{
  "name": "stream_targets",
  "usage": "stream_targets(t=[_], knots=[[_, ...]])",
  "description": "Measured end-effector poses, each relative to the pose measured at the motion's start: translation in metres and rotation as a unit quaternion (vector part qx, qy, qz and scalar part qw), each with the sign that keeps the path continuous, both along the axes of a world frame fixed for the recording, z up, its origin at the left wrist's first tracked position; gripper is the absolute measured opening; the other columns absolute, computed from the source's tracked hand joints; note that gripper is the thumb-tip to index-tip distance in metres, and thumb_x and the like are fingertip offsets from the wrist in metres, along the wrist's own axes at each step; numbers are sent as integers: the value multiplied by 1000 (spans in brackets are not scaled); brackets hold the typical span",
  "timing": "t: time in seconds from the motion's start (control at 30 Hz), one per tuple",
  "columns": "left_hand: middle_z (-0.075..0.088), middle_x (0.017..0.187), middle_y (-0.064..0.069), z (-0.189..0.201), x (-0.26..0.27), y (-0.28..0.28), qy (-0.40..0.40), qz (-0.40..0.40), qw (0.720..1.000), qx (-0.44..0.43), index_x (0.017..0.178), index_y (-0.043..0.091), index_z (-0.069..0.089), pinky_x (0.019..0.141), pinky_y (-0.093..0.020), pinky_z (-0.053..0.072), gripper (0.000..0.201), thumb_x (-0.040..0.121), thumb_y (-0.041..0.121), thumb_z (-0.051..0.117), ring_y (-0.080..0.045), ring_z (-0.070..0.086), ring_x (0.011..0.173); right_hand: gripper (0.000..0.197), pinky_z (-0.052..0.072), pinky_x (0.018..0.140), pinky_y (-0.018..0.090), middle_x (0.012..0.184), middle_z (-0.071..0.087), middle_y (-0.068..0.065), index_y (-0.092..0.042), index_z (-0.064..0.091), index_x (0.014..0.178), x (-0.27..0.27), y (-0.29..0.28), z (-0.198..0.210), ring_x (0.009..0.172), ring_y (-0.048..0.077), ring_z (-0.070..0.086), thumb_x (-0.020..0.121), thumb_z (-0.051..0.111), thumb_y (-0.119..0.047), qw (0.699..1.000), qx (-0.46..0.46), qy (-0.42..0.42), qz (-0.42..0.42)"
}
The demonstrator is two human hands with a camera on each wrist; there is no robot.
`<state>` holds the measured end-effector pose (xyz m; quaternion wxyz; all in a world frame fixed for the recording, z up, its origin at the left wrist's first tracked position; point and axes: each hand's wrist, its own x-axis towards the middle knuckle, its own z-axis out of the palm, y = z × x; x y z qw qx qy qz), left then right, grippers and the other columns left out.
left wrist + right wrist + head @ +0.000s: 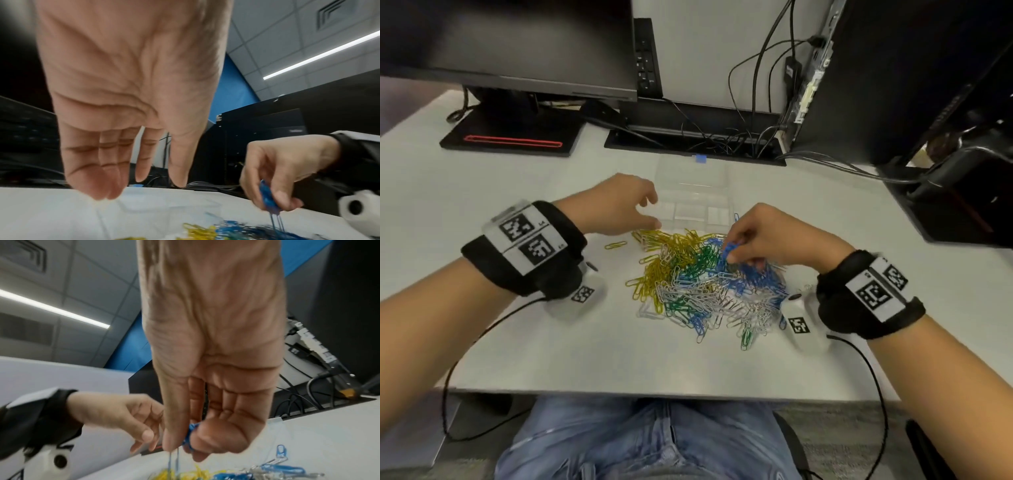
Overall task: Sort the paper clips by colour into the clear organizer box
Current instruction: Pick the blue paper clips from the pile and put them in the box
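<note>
A mixed pile of paper clips point(698, 281) in yellow, green, blue and silver lies on the white desk point(482, 192). Behind it stands the clear organizer box point(693, 192) with its lid open. My right hand point(736, 248) pinches a bunch of blue clips point(267, 198) just above the pile's right side; the blue clips point(190, 434) sit between thumb and curled fingers. My left hand point(645, 214) hovers by the box's left front corner with relaxed fingers point(102, 183) and holds nothing. One yellow clip point(615, 244) lies apart at the left.
A monitor point(510, 44) on a black stand point(513, 137) is at the back left. A cable tray with tangled wires point(698, 140) runs along the back. A black computer case point(893, 75) and dark gear point(969, 192) stand at the right.
</note>
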<state>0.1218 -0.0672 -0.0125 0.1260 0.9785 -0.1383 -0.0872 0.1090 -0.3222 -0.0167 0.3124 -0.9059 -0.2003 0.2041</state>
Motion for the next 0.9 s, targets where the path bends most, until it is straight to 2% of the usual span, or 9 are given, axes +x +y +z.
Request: stream_targets(t=[0.07, 0.2, 0.37, 0.47, 0.53, 0.63, 0.77, 0.83, 0.9], knots=[[58, 117, -8, 1, 8, 3, 24, 56, 998, -10, 127, 9, 51, 70, -31, 48, 52, 87, 39, 64, -19, 59, 79, 17, 54, 53, 33, 64, 66, 12, 0, 72, 91, 1, -2, 4, 48, 14, 58, 78, 76, -10, 999, 46, 10, -20], [66, 94, -11, -6, 26, 5, 92, 145, 980, -98, 133, 2, 41, 50, -26, 51, 53, 92, 29, 59, -19, 65, 62, 16, 53, 50, 24, 59, 64, 8, 6, 71, 91, 2, -6, 10, 47, 11, 57, 78, 73, -3, 990, 126, 43, -46], [69, 74, -10, -9, 37, -4, 141, 146, 967, -156, 141, -3, 30, 44, -22, 52, 57, 94, 13, 57, -14, 62, 47, 17, 53, 52, 26, 63, 62, 12, 7, 70, 90, 5, -9, 9, 51, 13, 57, 78, 74, -4, 988, 137, 45, -53], [69, 73, -10, -11, 37, -10, 154, 134, 965, -167, 143, -4, 24, 44, -20, 52, 62, 93, 9, 58, -13, 61, 45, 16, 53, 51, 24, 64, 63, 13, 6, 70, 90, 9, -3, 9, 50, 15, 57, 78, 74, -4, 988, 143, 18, -62], [69, 73, -11, -14, 38, -12, 156, 123, 968, -157, 139, -6, 31, 46, -20, 53, 56, 92, 8, 58, -15, 61, 48, 14, 52, 50, 23, 67, 63, 15, 5, 70, 88, 17, 5, 11, 48, 14, 55, 78, 74, -4, 987, 145, -16, -73], [71, 78, -16, -16, 39, -14, 155, 108, 970, -152, 120, -1, 45, 48, -22, 54, 32, 92, 8, 59, -17, 62, 50, 9, 52, 50, 22, 69, 64, 11, -1, 69, 86, 33, 24, 10, 47, 10, 55, 79, 74, -6, 986, 124, -85, -74], [72, 82, -19, -17, 41, -17, 153, 99, 970, -162, 101, 13, 39, 51, -25, 56, 24, 91, 7, 60, -16, 63, 47, 11, 54, 55, 28, 73, 62, 8, -2, 70, 88, 53, 49, 5, 54, 12, 53, 81, 73, -10, 988, 37, -143, -38], [72, 80, -18, -16, 43, -16, 159, 102, 969, -160, 102, 14, 39, 52, -27, 57, 27, 90, 9, 62, -16, 63, 47, 18, 49, 59, 27, 76, 59, 3, -1, 71, 96, 58, 55, 2, 63, 13, 52, 80, 72, -10, 988, -22, -154, -11], [71, 81, -13, -15, 43, -13, 143, 103, 977, -121, 110, 11, 41, 60, -32, 57, 35, 87, 16, 66, -20, 66, 60, 25, 41, 62, 25, 87, 59, 3, -5, 69, 105, 59, 54, 1, 74, 14, 52, 81, 72, -11, 985, -58, -162, 1]])
